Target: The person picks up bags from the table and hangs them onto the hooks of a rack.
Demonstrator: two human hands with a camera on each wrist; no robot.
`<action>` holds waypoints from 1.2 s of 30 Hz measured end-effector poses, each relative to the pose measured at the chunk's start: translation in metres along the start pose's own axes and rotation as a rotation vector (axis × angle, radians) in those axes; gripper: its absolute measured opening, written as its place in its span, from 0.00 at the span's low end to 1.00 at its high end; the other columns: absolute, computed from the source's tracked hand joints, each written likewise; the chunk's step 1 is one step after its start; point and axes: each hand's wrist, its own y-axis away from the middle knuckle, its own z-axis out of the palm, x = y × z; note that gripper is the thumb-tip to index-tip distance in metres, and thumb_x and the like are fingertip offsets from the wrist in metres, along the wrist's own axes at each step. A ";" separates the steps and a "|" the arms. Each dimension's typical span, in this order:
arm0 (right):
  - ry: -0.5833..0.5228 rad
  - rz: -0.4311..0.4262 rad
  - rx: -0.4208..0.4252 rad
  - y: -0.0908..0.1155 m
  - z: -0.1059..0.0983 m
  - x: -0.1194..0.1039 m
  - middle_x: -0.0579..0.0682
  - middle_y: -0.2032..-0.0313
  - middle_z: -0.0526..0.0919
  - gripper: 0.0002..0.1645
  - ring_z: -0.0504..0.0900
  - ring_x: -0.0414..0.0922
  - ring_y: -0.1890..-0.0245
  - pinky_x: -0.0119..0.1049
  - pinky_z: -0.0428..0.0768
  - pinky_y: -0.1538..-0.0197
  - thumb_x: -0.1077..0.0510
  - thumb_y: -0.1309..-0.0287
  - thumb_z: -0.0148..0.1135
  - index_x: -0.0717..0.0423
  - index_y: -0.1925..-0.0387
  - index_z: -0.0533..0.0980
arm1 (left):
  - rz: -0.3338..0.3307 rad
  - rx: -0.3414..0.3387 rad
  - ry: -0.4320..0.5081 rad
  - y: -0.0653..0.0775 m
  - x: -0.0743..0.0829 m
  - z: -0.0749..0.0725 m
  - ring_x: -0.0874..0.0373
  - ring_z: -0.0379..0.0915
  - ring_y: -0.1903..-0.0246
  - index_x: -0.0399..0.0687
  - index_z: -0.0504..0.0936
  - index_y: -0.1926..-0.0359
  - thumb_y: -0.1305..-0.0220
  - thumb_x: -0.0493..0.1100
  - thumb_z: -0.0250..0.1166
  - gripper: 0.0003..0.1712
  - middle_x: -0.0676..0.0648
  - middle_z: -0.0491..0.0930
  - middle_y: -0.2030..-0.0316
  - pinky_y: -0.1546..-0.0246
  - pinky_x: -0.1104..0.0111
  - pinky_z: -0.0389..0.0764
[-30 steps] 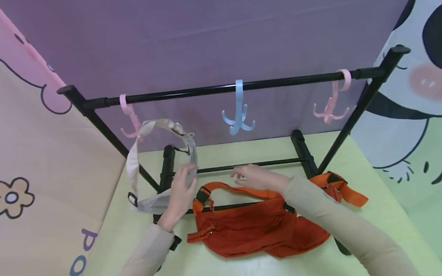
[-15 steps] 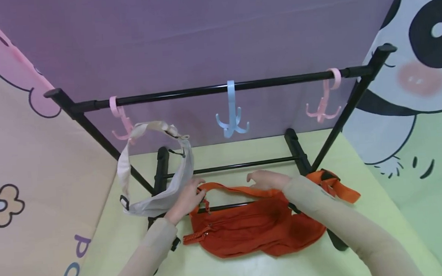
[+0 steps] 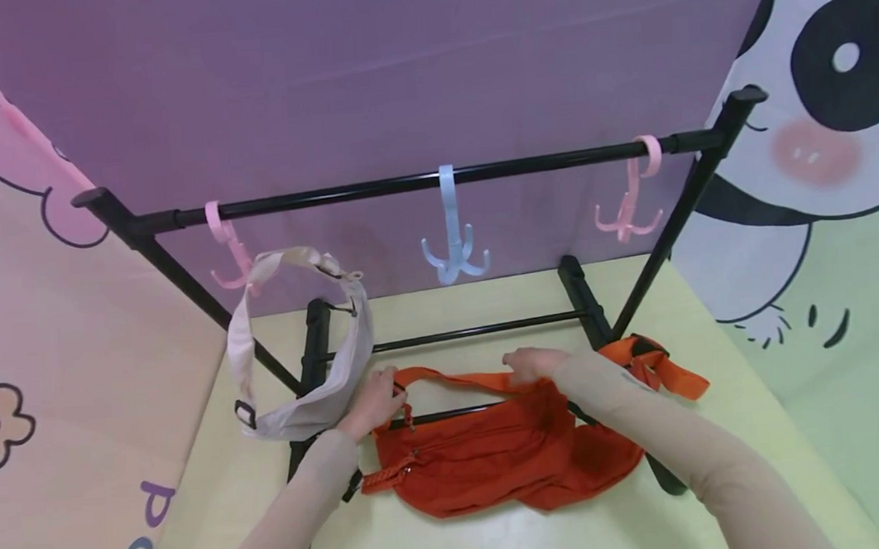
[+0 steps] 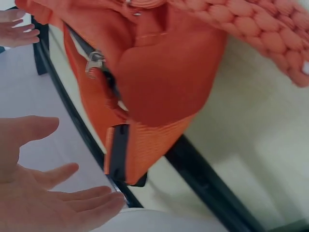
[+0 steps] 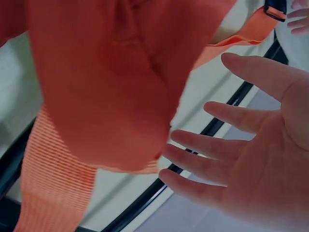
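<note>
An orange waist bag [image 3: 486, 458] lies across the rack's low bars, zip side up. My left hand [image 3: 376, 402] is at the left end of its strap [image 3: 456, 379], by the black buckle [image 4: 119, 152]. Seen from the left wrist, that hand's thumb and fingers are spread, with a gap to the buckle. My right hand [image 3: 539, 364] is over the strap's right part. In the right wrist view its fingers are straight and apart beside the bag, gripping nothing. A white waist bag [image 3: 341, 383] hangs by its strap from the left pink hook [image 3: 237, 256].
A black rack [image 3: 375, 191] stands on the pale yellow table [image 3: 453, 539]. From its top bar hang a blue hook [image 3: 451, 224] at the middle and another pink hook [image 3: 627, 202] at right. Loose orange webbing [image 3: 679, 375] lies by the right leg.
My left hand has come down from the white bag to the orange bag's buckle end. My right hand has moved slightly right and lower toward the strap. The head view has shifted a little.
</note>
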 end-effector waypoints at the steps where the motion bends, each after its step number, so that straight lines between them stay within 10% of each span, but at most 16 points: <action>1: -0.006 0.005 -0.004 -0.001 0.001 0.001 0.60 0.46 0.69 0.27 0.66 0.53 0.44 0.45 0.64 0.44 0.58 0.43 0.54 0.65 0.43 0.63 | -0.014 -0.011 -0.001 0.000 -0.001 0.001 0.39 0.65 0.51 0.27 0.63 0.45 0.43 0.39 0.56 0.27 0.29 0.67 0.52 0.52 0.53 0.67; 7: -0.009 0.011 -0.022 -0.017 0.015 0.016 0.59 0.42 0.66 0.30 0.63 0.52 0.42 0.44 0.61 0.42 0.58 0.43 0.54 0.65 0.41 0.60 | -0.113 -0.100 0.030 -0.004 -0.005 0.007 0.38 0.65 0.51 0.26 0.56 0.41 0.41 0.40 0.55 0.32 0.27 0.66 0.50 0.52 0.53 0.67; 14: 0.040 -0.061 -0.003 -0.137 0.079 0.103 0.53 0.46 0.70 0.37 0.69 0.48 0.47 0.43 0.67 0.48 0.46 0.52 0.62 0.58 0.43 0.64 | -0.180 -0.139 0.065 -0.011 -0.012 0.014 0.40 0.66 0.50 0.26 0.50 0.39 0.41 0.40 0.56 0.35 0.26 0.65 0.48 0.52 0.53 0.67; 19: 0.052 -0.086 0.041 -0.126 0.078 0.097 0.56 0.46 0.70 0.34 0.68 0.50 0.46 0.44 0.66 0.47 0.51 0.51 0.61 0.61 0.43 0.64 | -0.203 -0.086 0.143 -0.026 -0.029 0.028 0.43 0.69 0.55 0.28 0.50 0.39 0.45 0.34 0.59 0.37 0.28 0.68 0.51 0.55 0.54 0.70; 28: 0.012 -0.148 0.064 -0.172 0.096 0.125 0.48 0.57 0.75 0.27 0.72 0.43 0.61 0.39 0.71 0.56 0.47 0.53 0.64 0.53 0.52 0.71 | 0.076 0.108 0.143 -0.099 -0.157 0.129 0.55 0.71 0.73 0.33 0.57 0.42 0.50 0.41 0.63 0.37 0.38 0.76 0.68 0.73 0.67 0.71; 32: 0.061 -0.142 0.085 -0.160 0.087 0.114 0.51 0.65 0.75 0.18 0.71 0.44 0.69 0.38 0.71 0.66 0.53 0.53 0.63 0.58 0.60 0.73 | 0.080 0.094 0.160 -0.099 -0.155 0.128 0.53 0.71 0.73 0.31 0.62 0.47 0.51 0.43 0.65 0.34 0.38 0.76 0.67 0.74 0.66 0.71; 36: 0.007 -0.071 0.074 -0.094 0.046 0.063 0.51 0.73 0.74 0.13 0.69 0.45 0.75 0.37 0.70 0.71 0.59 0.56 0.64 0.62 0.69 0.72 | 0.082 0.072 0.210 -0.083 -0.128 0.104 0.55 0.69 0.76 0.33 0.65 0.51 0.53 0.44 0.67 0.31 0.42 0.75 0.70 0.77 0.68 0.70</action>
